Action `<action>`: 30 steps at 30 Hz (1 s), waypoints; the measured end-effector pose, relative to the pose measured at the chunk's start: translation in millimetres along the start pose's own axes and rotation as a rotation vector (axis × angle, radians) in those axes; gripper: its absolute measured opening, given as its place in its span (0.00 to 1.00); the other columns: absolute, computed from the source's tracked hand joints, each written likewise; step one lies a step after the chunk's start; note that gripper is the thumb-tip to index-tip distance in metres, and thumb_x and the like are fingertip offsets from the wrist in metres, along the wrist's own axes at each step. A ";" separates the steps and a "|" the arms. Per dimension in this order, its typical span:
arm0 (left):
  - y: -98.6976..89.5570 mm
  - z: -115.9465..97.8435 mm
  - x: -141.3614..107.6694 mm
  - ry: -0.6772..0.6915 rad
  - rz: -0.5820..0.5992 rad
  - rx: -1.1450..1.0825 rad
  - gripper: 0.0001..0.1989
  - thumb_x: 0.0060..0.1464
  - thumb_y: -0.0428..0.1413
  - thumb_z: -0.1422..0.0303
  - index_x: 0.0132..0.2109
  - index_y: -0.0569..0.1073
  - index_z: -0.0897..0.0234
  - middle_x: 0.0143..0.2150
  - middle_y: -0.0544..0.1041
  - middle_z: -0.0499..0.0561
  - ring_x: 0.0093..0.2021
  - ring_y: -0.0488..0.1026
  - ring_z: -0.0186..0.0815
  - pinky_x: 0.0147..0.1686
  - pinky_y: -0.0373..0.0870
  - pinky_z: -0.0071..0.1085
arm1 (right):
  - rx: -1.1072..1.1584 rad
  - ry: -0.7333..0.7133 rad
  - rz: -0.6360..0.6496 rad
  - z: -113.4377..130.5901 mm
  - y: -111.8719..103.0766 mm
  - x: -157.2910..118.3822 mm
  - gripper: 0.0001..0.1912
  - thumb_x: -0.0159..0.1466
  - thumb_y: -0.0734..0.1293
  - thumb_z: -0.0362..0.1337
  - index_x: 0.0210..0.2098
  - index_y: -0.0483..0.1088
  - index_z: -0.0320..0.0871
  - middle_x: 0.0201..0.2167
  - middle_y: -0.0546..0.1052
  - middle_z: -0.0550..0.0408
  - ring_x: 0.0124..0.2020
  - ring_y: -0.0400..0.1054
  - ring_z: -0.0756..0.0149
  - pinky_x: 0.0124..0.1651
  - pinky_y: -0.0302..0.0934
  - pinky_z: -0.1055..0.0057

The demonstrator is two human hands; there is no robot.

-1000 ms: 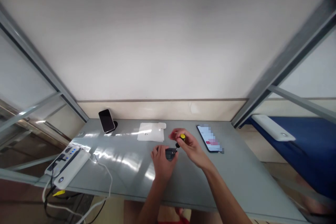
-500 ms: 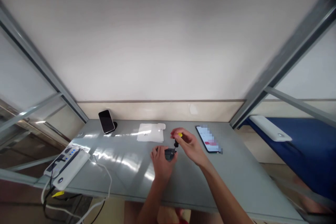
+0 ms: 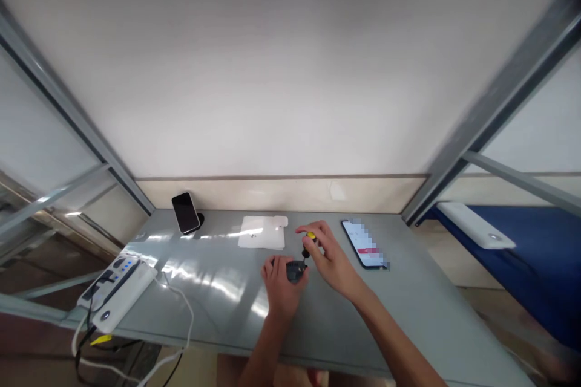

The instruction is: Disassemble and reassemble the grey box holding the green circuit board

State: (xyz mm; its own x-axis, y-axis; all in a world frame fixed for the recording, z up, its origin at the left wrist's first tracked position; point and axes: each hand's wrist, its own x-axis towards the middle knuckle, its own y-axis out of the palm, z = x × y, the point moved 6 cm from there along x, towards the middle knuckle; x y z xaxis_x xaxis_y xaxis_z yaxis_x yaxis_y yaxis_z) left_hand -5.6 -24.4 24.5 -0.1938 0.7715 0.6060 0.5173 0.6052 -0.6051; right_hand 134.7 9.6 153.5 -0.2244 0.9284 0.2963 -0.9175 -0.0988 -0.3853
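Note:
My left hand (image 3: 282,285) grips a small dark box-like device (image 3: 295,271) with slots along its top, low over the grey table (image 3: 218,308). The fingers wrap its left side and the thumb presses its right. In my right hand (image 3: 330,260) is a screwdriver (image 3: 309,243) with a yellow and black handle, held near upright. Its tip meets the device's right end; whether a screw sits under it is too small to tell. Beyond my hands lies a white sheet (image 3: 267,236) with several tiny dark specks, possibly screws, on it.
A smartphone (image 3: 363,245) lies to the right of my right hand. At the back left another phone (image 3: 185,213) leans on a stand. A power strip (image 3: 106,284) and a white box-like device (image 3: 124,299) with cables occupy the left edge. Metal posts flank the table.
The camera view has shifted slightly. My right fingers have changed position around the screwdriver handle, the forefinger now reaching further out. My left hand keeps its hold on the device.

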 end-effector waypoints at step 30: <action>-43.0 115.8 7.7 -0.164 0.037 -0.116 0.16 0.71 0.47 0.60 0.47 0.78 0.60 0.41 0.79 0.58 0.45 0.75 0.48 0.54 0.72 0.53 | 0.383 0.350 0.027 -139.7 76.1 40.8 0.31 0.56 0.72 0.57 0.50 0.81 0.42 0.15 0.63 0.67 0.18 0.56 0.69 0.25 0.53 0.70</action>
State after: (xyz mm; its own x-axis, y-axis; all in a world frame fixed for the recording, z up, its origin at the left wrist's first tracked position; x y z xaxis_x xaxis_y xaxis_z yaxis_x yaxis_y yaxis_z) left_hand -125.9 -21.8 -4.7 -0.3016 0.8201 0.4863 0.6171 0.5567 -0.5562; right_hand 101.6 90.1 14.2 -0.1860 0.9815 -0.0446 -0.9821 -0.1872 -0.0223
